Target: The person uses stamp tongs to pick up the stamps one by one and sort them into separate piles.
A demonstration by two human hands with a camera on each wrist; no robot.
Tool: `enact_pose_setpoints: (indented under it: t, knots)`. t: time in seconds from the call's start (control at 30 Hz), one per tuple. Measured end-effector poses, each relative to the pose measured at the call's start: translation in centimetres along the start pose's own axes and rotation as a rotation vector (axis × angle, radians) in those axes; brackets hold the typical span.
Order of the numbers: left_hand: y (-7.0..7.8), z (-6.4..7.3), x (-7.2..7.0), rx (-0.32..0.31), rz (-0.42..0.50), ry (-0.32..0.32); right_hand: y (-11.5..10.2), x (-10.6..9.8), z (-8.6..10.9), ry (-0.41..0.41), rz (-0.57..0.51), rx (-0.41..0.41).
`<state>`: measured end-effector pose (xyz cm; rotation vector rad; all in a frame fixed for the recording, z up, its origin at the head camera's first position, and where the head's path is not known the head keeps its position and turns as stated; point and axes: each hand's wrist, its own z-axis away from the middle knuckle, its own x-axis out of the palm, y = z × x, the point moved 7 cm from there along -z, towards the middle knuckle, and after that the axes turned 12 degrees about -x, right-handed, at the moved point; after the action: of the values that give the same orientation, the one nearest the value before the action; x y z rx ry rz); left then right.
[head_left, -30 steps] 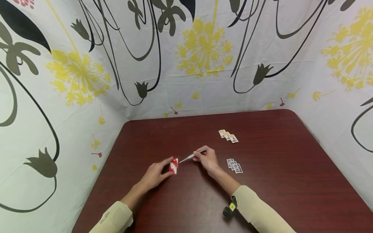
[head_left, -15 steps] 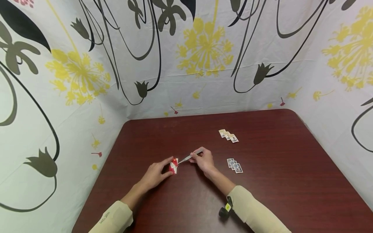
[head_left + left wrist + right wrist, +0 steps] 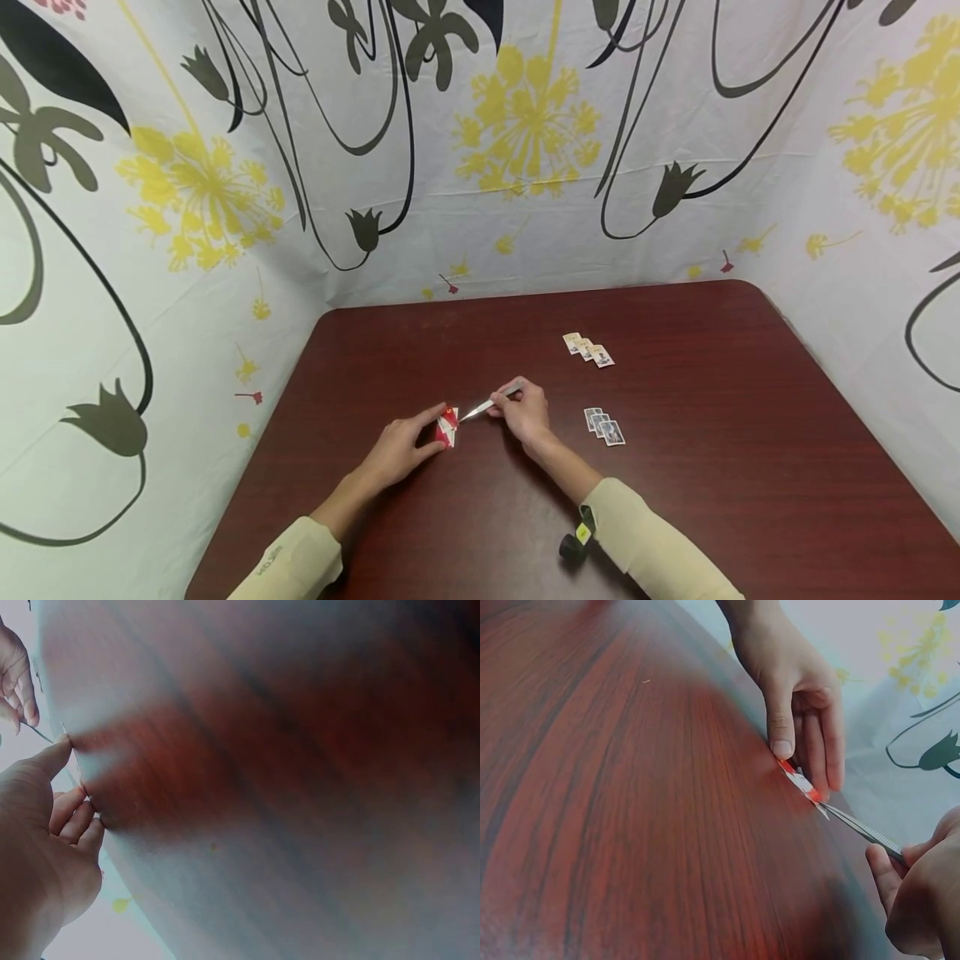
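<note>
A small red and white card or sticker [image 3: 448,433] lies low on the table at centre left in the head view. My left hand [image 3: 397,450] holds it at its left side, thumb at the near end and forefinger at the far end. My right hand [image 3: 527,417] grips slim metal tweezers [image 3: 480,408], slanted down to the left. In the right wrist view the tips of the tweezers [image 3: 862,829] meet the end of the red and white piece [image 3: 802,782], beside the left fingers. The left wrist view shows the piece nearly edge-on between thumb and fingers.
Three overlapping cream cards [image 3: 587,350] lie at the back right of the brown table [image 3: 705,400]. Nearer, three overlapping grey picture cards [image 3: 604,427] lie right of my right hand. A dark wrist device [image 3: 573,546] hangs by the right sleeve. Floral cloth [image 3: 465,167] surrounds the table.
My right hand has moved left with the tweezers, bringing their tips to the right edge of the red and white piece. My left hand stays in place.
</note>
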<state>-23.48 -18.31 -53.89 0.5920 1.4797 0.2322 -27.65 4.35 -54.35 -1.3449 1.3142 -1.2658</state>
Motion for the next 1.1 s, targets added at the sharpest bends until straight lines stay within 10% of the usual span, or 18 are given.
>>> enact_pose_setpoints:
  t: [1.1]
  knots:
    - [0.1, 0.1, -0.1, -0.026, 0.013, -0.012, 0.2, -1.7, -2.0, 0.135, 0.015, -0.009]
